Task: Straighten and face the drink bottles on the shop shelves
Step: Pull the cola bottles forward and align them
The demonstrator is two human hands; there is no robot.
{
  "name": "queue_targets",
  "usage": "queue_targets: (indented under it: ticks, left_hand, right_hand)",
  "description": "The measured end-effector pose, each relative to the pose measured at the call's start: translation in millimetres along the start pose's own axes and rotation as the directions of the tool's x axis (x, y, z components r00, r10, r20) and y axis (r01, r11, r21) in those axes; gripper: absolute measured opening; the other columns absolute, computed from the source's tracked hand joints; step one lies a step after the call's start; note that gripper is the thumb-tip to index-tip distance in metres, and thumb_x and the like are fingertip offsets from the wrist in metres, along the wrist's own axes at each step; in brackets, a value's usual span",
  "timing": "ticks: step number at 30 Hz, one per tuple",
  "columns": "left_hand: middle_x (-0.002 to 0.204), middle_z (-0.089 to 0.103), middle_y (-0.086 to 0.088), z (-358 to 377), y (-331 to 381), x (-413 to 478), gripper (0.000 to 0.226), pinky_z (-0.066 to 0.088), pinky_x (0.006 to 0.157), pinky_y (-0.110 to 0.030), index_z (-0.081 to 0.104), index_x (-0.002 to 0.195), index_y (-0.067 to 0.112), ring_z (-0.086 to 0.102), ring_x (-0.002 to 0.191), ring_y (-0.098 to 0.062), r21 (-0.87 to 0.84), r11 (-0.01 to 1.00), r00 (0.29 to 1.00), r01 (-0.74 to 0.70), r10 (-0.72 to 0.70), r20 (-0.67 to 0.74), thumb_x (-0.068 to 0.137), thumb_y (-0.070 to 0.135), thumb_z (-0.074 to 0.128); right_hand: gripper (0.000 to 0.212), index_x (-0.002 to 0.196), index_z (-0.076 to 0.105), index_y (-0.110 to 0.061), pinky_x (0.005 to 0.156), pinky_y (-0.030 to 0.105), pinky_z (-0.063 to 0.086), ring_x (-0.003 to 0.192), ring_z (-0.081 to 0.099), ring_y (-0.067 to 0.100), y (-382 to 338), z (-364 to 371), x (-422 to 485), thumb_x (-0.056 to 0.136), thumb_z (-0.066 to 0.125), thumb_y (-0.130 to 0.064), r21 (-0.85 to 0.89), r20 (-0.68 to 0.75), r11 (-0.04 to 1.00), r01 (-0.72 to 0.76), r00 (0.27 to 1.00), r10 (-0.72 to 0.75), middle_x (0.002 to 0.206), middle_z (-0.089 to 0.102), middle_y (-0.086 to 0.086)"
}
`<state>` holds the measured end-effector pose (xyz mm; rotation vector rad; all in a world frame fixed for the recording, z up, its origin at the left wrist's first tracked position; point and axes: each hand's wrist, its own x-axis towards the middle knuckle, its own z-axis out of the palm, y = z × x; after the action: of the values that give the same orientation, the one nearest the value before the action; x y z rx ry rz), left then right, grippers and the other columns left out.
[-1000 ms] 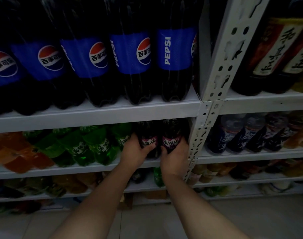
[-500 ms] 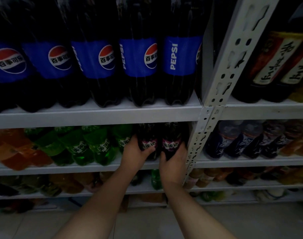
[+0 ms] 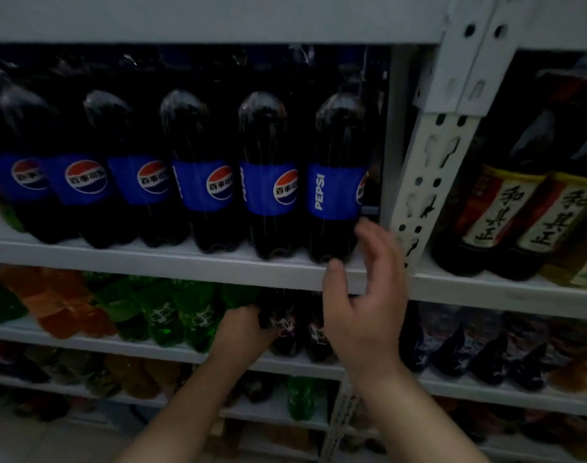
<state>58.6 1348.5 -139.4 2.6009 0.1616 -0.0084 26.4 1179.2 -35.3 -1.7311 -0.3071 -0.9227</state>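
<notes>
Upper shelf [image 3: 151,259], left section: the row of cola bottles [image 3: 85,182] stands upright, round logos facing out. No action required there.

Lower shelf: green bottles [image 3: 158,315] stand beside a small dark bottle [image 3: 285,329]. The left hand [image 3: 242,332] grips that dark bottle, fingers curled round its left side.

Upper shelf, right end: the end cola bottle [image 3: 335,192] is upright but mis-faced. The word PEPSI shows at front and the logo is turned away to the right.

The right hand [image 3: 365,295] is empty, fingers spread, just beside that bottle's base and apart from the left hand.

Judgement: the step in hand is facing this end bottle. Recommended: grasp low on the body, twist in place until the logo matches the row, and keep the base flat and clear of the shelf post [image 3: 425,182].
</notes>
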Motion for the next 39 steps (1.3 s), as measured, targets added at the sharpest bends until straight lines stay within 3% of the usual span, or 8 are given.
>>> queue_targets:
  ticks: [4,9,12,15,20,26,34,39]
  left_hand:
    - [0.081,0.069,0.009,-44.4,20.9,-33.2,0.020,0.039,0.054,-0.014,0.069,0.091,0.022,0.061,0.070,-0.005,-0.023,0.998,0.976,-0.057,0.051,-0.213,0.080,0.038,0.070]
    - [0.090,0.059,0.022,-106.5,74.5,-46.4,0.029,0.045,0.072,-0.008,0.060,0.107,0.029,0.060,0.081,0.003,-0.160,0.929,0.704,-0.333,0.132,-0.697,0.082,0.042,0.064]
    - [0.119,0.052,0.014,-118.3,98.9,-26.9,0.067,0.047,0.088,-0.026,0.047,0.130,0.022,0.052,0.108,-0.005,-0.258,0.914,0.745,-0.314,0.069,-0.664,0.075,0.047,0.074]
    - [0.134,0.046,-0.002,-116.3,104.7,-14.3,0.093,0.047,0.096,-0.038,0.031,0.142,0.020,0.045,0.122,-0.018,-0.192,0.943,0.754,-0.270,0.083,-0.652,0.068,0.053,0.076]
    - [0.136,0.042,-0.012,-114.8,102.4,-9.1,0.115,0.053,0.073,-0.041,0.010,0.146,0.019,0.050,0.116,-0.029,0.083,0.985,0.749,-0.153,0.170,-0.641,0.062,0.055,0.080]
    - [0.134,0.041,-0.019,-108.1,99.0,-7.8,0.109,0.052,0.075,-0.042,0.016,0.148,0.004,0.045,0.113,-0.033,0.052,0.962,0.738,-0.266,0.238,-0.632,0.069,0.040,0.081]
    - [0.146,0.029,-0.011,-118.0,93.0,-3.4,0.111,0.038,0.101,-0.038,-0.007,0.151,0.015,0.034,0.128,-0.027,-0.045,0.922,0.787,-0.384,0.301,-0.539,0.079,0.031,0.075]
    - [0.149,0.035,-0.014,-115.6,85.2,-17.6,0.107,0.055,0.074,-0.038,0.009,0.151,0.014,0.056,0.116,-0.030,0.094,0.935,0.738,-0.343,0.329,-0.589,0.073,0.041,0.078]
  right_hand:
    - [0.072,0.145,0.024,-0.027,0.107,0.017,0.031,0.131,0.032,-0.005,-13.8,8.2,46.4,0.083,0.061,-0.030,0.074,0.144,0.986,-0.152,0.980,0.140,0.140,0.034,-0.017]
    - [0.085,0.148,0.020,-0.030,0.101,0.029,0.046,0.118,0.050,-0.001,-5.8,13.0,70.4,0.078,0.069,-0.025,0.039,0.260,0.956,-0.291,0.927,0.271,0.138,0.048,-0.010]
    - [0.077,0.141,0.033,-0.031,0.082,0.008,0.046,0.100,0.055,-0.011,-0.3,16.4,71.5,0.076,0.074,-0.027,0.007,0.240,0.956,-0.292,0.929,0.282,0.123,0.058,-0.013]
    - [0.077,0.135,0.041,-0.028,0.085,0.022,0.050,0.102,0.055,0.001,-0.4,28.7,66.9,0.068,0.078,-0.032,-0.070,0.080,0.960,-0.273,0.957,0.278,0.119,0.056,-0.008]
    - [0.088,0.137,0.039,-0.023,0.087,0.029,0.043,0.112,0.047,0.012,-6.0,49.2,59.0,0.062,0.080,-0.043,-0.217,-0.150,0.933,-0.286,0.954,0.258,0.123,0.051,0.001]
    - [0.076,0.139,0.032,-0.035,0.093,0.039,0.051,0.108,0.055,0.003,-7.7,42.9,50.6,0.073,0.070,-0.028,-0.045,-0.010,0.957,-0.287,0.958,0.287,0.123,0.055,-0.013]
    - [0.076,0.132,0.042,-0.021,0.090,0.043,0.050,0.111,0.054,0.016,-9.2,47.7,52.5,0.067,0.081,-0.033,-0.206,-0.125,0.936,-0.287,0.956,0.265,0.120,0.055,-0.001]
    - [0.063,0.128,0.035,-0.040,0.093,0.028,0.046,0.109,0.051,-0.004,-6.2,41.1,49.4,0.078,0.070,-0.024,-0.038,-0.005,0.952,-0.304,0.953,0.304,0.118,0.053,-0.021]
